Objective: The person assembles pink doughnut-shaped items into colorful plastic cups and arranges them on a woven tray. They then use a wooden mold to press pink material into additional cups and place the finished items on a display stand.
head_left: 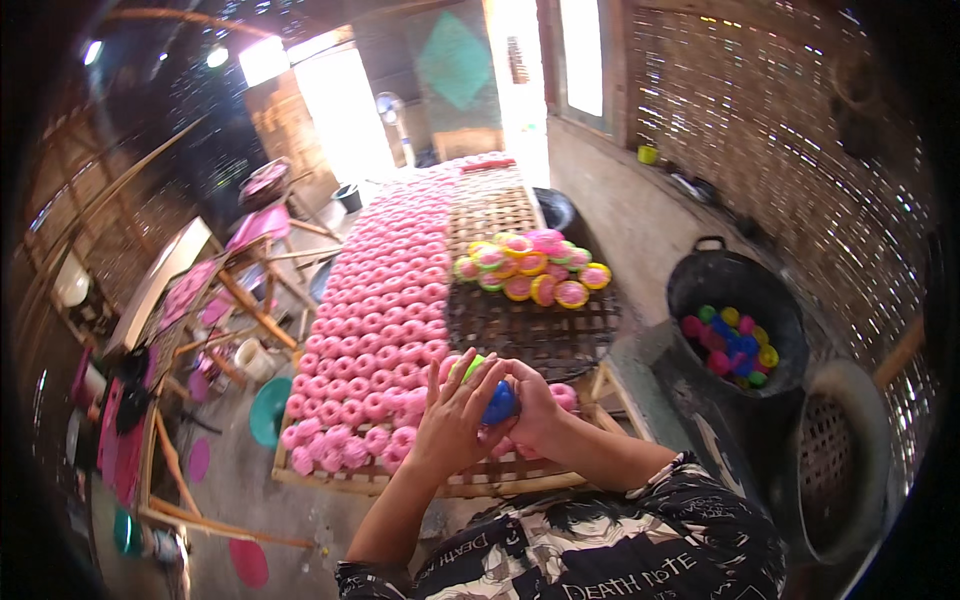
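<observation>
My two hands meet above the near end of a slatted bamboo rack. My right hand (535,405) is closed round a small blue plastic cup (501,402). Close against it, my left hand (457,420) has its fingers bent over a bright green cup (467,367), mostly hidden beneath them. Whether the two cups touch is hidden. Under and beyond my hands lie rows of pink ring-shaped pieces (385,330). Past my hands, a heap of yellow, green and pink cups filled with pink stuff (540,265) rests on a dark round woven tray (520,350).
At the right, a black tub (690,290) holds several coloured cups, beside a tilted round basket (830,450). Left of the rack stand a teal basin (268,412), a white pail (255,358) and wooden frames with pink sheets. A fan (392,110) stands at the far end.
</observation>
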A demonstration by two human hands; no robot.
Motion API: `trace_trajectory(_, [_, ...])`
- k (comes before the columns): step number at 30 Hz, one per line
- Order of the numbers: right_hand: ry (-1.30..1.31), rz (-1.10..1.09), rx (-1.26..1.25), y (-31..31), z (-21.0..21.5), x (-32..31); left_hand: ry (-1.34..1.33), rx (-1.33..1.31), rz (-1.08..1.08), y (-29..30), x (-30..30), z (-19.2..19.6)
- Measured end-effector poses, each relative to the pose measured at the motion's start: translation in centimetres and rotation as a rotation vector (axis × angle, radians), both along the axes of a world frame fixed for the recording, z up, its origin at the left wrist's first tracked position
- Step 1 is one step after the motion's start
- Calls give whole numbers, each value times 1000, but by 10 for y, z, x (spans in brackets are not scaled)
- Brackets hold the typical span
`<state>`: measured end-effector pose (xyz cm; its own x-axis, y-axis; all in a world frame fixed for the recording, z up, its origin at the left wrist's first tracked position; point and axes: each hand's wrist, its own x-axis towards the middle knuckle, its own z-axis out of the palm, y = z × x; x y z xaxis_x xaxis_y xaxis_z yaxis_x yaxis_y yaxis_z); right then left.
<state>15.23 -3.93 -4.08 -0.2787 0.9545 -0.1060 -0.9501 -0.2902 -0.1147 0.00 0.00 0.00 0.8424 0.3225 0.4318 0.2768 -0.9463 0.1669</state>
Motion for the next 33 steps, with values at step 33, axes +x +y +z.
trace_trajectory(33, [-1005, -537, -435, 67, -88, 299, -1745, -1183, 761, -88, -18, -160])
